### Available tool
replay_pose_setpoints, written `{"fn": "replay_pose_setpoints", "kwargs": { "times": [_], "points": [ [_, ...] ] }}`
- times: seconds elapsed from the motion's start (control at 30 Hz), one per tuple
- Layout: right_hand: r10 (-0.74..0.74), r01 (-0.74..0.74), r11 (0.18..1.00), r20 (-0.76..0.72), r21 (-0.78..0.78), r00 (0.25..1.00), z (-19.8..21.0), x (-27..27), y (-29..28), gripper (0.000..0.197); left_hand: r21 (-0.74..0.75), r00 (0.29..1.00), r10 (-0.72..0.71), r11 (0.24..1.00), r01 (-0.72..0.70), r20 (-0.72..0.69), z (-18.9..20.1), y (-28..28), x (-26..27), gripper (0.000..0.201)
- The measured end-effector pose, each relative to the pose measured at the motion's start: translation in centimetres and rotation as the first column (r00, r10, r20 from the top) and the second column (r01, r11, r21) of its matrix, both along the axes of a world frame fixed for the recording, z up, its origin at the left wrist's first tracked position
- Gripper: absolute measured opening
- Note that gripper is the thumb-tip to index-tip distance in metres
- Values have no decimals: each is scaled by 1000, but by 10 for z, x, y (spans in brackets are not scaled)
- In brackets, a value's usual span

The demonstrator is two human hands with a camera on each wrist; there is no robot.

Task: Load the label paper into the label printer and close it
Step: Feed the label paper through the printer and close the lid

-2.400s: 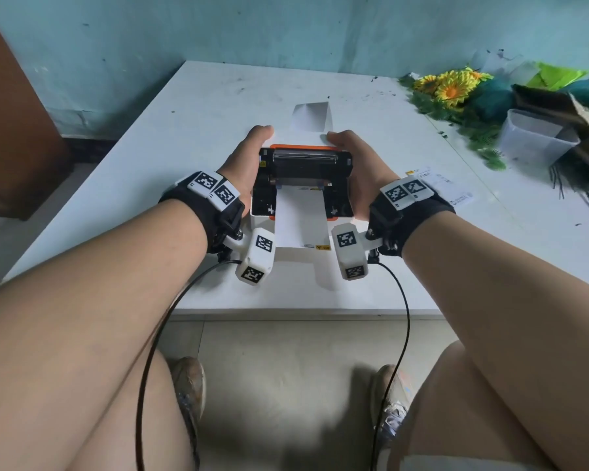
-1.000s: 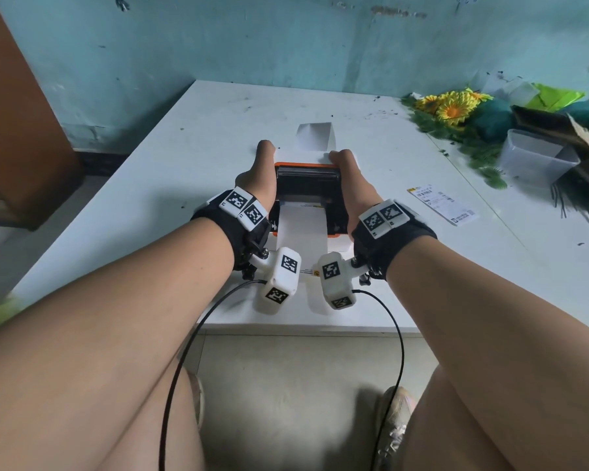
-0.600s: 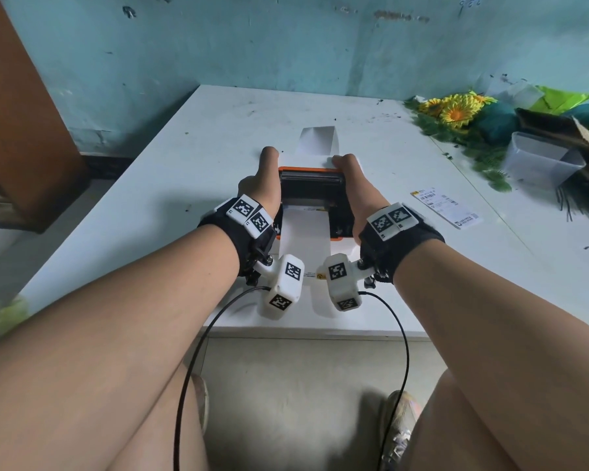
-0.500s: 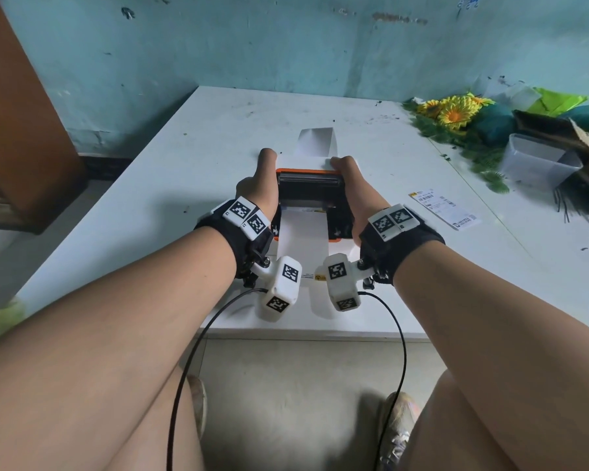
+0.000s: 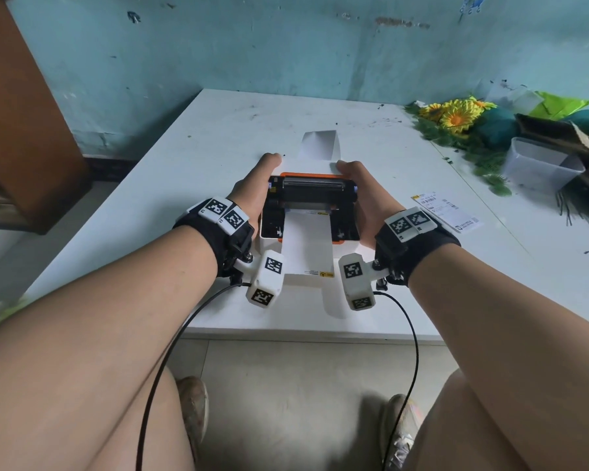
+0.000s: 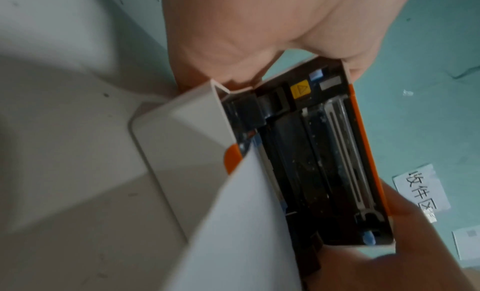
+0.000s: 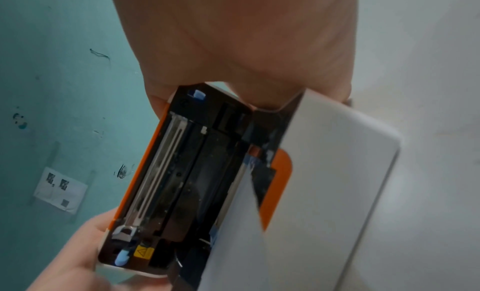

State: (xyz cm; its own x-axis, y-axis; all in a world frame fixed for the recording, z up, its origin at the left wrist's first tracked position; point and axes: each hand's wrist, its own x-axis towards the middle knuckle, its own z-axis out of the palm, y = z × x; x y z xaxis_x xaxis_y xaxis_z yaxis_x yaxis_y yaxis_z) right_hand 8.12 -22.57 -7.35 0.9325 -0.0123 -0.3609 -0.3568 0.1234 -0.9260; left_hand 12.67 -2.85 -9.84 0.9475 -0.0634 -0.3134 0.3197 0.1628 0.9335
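We see a white label printer with orange trim (image 5: 309,212) near the front edge of a white table (image 5: 170,185), its lid (image 5: 312,188) tilted open over a strip of white label paper (image 5: 306,243). Our left hand (image 5: 252,188) and right hand (image 5: 361,195) each grip one side of the lid. A printed shipping label (image 5: 446,212) lies to the right.

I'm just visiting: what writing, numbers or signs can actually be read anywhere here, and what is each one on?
"收件区": handwritten on the white paper slip taped to the wall.
Warning triangle, no words: yellow sticker inside the open printer lid.
Printed shipping label on the table: barcode and text too small to read.
Wall sheet: blurred, unreadable.
Square black-and-white coded markers on the wrist bands: patterns, not words.
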Motion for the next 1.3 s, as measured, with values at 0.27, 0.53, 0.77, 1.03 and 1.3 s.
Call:
{"fn": "replay_pose_setpoints", "kwargs": {
  "times": [0.27,0.53,0.77,1.03,1.3],
  "points": [
    [40,-41,999,48,17,998,-4,-9,-1,36,-28,999,-33,999,34,35,-2,4,-3,59],
    [30,-28,999,76,-25,997,-2,-17,-3,40,3,999,27,1000,-27,16,-4,-3,-5,67],
    [-6,14,995,77,-98,997,-4,-23,-3,57,-35,999,-28,999,29,22,-7,3,-9,50],
    [273,-204,929,198,-310,941,-13,-25,-6,24,-50,1000,19,999,-18,21,-8,0,-7,45],
    [184,-92,912,199,-400,963,-32,-15,-7,30,-46,1000,9,999,-9,12,-3,0,-9,60]
  ]
}}
